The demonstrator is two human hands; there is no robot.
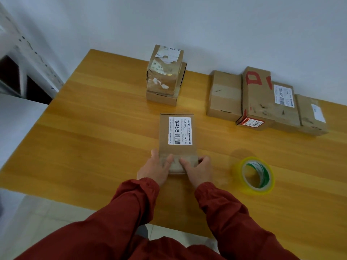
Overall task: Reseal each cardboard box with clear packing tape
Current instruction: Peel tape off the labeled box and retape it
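Head view: at frame centre, both hands' grips, left hand (157, 168) and right hand (199, 169), press flat-fingered on the small cardboard box (177, 139), seemingly light, stiff, best held by its sides.

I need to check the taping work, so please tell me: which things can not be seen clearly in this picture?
- Near end of the labelled box, head view: the left hand and right hand cover it, so the tape's seal cannot be judged.
- Small print on its white label: too small to read.
- Lower box of the stack: the upper box hides its top.
- Tape roll: its loose end is not discernible.
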